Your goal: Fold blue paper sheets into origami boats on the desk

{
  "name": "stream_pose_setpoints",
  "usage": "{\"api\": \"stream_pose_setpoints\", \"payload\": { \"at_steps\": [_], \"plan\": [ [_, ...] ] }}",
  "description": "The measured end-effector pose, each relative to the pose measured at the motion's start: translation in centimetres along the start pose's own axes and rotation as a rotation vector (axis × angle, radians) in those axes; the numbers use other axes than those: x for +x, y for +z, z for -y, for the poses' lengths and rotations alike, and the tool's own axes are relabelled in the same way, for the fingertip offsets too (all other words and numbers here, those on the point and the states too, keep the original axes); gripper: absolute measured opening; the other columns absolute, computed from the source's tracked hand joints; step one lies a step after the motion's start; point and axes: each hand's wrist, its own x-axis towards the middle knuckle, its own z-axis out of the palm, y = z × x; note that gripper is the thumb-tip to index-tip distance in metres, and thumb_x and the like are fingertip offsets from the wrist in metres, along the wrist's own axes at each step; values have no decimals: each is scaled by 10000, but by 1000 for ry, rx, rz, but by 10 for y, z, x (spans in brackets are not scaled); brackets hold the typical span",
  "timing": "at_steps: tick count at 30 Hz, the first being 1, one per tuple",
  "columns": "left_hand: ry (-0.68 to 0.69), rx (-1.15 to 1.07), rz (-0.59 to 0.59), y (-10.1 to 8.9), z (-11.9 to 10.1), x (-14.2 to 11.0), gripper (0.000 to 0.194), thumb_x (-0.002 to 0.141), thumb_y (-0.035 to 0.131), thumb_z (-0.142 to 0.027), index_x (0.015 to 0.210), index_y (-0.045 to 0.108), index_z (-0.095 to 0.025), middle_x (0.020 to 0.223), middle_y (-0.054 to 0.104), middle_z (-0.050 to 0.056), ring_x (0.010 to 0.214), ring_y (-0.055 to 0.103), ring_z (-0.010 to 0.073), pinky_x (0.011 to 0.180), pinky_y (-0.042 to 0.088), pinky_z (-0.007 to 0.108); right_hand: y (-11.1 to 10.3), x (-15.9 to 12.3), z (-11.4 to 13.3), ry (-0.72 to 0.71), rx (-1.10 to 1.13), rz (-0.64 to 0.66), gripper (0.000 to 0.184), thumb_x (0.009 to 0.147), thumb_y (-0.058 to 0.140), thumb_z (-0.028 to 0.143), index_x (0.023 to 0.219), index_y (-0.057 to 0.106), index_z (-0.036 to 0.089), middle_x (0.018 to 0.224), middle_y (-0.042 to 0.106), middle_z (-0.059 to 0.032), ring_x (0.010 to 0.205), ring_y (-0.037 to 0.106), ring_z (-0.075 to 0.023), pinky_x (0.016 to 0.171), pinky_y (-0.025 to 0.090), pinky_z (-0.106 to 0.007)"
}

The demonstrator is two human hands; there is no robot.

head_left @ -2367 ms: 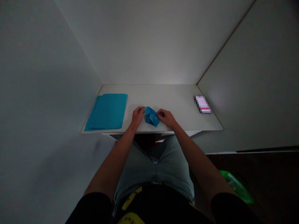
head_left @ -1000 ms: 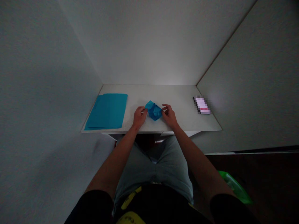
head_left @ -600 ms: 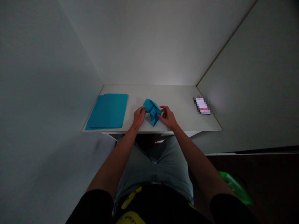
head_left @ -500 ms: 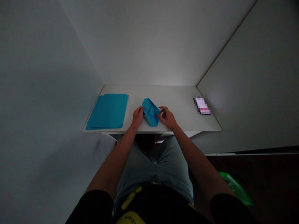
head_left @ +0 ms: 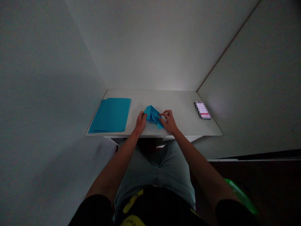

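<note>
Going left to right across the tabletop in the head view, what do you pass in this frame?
Blue paper sheets, left hand, folded blue paper, right hand, pixelated object.

No text, label or number can be read

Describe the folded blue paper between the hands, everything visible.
The folded blue paper is bright blue and matte, creased into several angled flaps that rise into a raised shape rather than lying flat, with a pointed corner toward the lower right. It sits on the white table near its front edge, touched on either side by the left hand and right hand.
</note>
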Motion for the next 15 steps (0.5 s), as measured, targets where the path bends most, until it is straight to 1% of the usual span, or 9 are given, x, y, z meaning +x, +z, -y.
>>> {"api": "stream_pose_setpoints", "payload": {
  "at_steps": [2, 4, 5, 7, 10, 13, 15],
  "plan": [
    [-26, -5, 40, -1, -8, -4, 158, 966, 581, -228, 822, 516, -236, 765, 536, -39, 744, 522, 159, 725, 458, 264, 1, 2, 9, -25, -71, 28, 349, 958, 733, 441, 1243, 763, 241, 1309, 561, -146, 1124, 611, -305, 1012, 532, -505],
    [-35, 2, 57, -2, -17, -7, 141, 974, 573, -234, 845, 517, -240, 768, 540, -37, 740, 523, 164, 702, 458, 265, 1, 6, 21, -16, -135, 55, 399, 945, 755, 467, 1273, 751, 241, 1300, 602, -153, 1159, 604, -334, 1034, 497, -537],
    [-31, 11, 57, -3, -21, -7, 138, 980, 569, -241, 854, 512, -243, 768, 538, -37, 738, 523, 165, 692, 457, 264, 1, 9, 28, 1, -144, 68, 405, 955, 744, 477, 1286, 741, 244, 1268, 634, -148, 1147, 613, -335, 1024, 492, -535],
    [-7, 39, 54, -5, -29, -8, 136, 991, 566, -251, 869, 505, -245, 774, 538, -37, 740, 527, 165, 691, 457, 265, 1, 16, 40, 40, -101, 81, 407, 984, 704, 491, 1305, 713, 240, 1185, 692, -128, 1075, 645, -311, 980, 503, -503],
    [60, 89, 92, -4, -36, -11, 117, 1002, 571, -267, 903, 511, -243, 817, 578, -27, 770, 553, 167, 735, 472, 274, 0, 25, 55, 93, 42, 70, 414, 993, 678, 509, 1298, 671, 229, 1084, 744, -92, 914, 679, -257, 874, 533, -432],
    [176, 124, 154, -1, -41, -16, 87, 1021, 568, -307, 978, 535, -238, 947, 662, 9, 876, 615, 180, 845, 500, 298, -2, 30, 64, 147, 153, 50, 404, 975, 679, 507, 1269, 645, 233, 985, 764, -58, 801, 682, -226, 784, 549, -386],
    [260, 151, 193, 1, -45, -21, 115, 1040, 558, -348, 1017, 546, -236, 1057, 699, 45, 977, 646, 197, 930, 501, 323, -3, 31, 67, 178, 199, 36, 380, 974, 658, 500, 1249, 637, 239, 936, 761, -43, 753, 680, -217, 731, 548, -365]
  ]
}}
